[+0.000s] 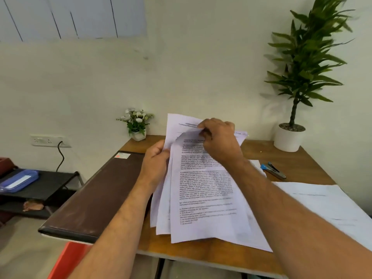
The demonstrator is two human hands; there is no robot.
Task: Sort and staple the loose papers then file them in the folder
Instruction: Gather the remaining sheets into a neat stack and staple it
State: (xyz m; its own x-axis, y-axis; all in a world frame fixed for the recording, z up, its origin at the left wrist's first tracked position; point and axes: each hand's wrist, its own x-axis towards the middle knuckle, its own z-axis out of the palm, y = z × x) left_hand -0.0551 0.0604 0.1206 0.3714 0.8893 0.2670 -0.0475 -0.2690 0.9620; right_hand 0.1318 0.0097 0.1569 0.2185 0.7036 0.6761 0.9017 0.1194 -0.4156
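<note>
A: Right, both hands are on the sheaf of papers, so this looks like the sorting step. The left hand has its fingers curled round the sheaf's left edge, holding it tilted up off the table. The right hand pinches the top corner of a front sheet, fingers bent, peeling it away from the ones behind.

B: How should it be done well?

A: I'd say keep the left grip firm near the edge so the fanned sheets, whose bottoms are already uneven, don't slide out. Lift one page at a time with the right fingertips, read its heading, then set it down by kind. Square the edges against the tabletop before stapling, or the staple will miss the back pages.

B: Where's the stapler?

A: The blue stapler lies to the right of the right hand, apart from it, beside more loose sheets lying flat under the right forearm.

B: And the folder?

A: The dark brown folder lies closed just left of the left hand, overhanging the table's edge. What's inside can't be seen. Two pots stand beyond the hands: a small white one with flowers and a larger one with a tall plant.
</note>
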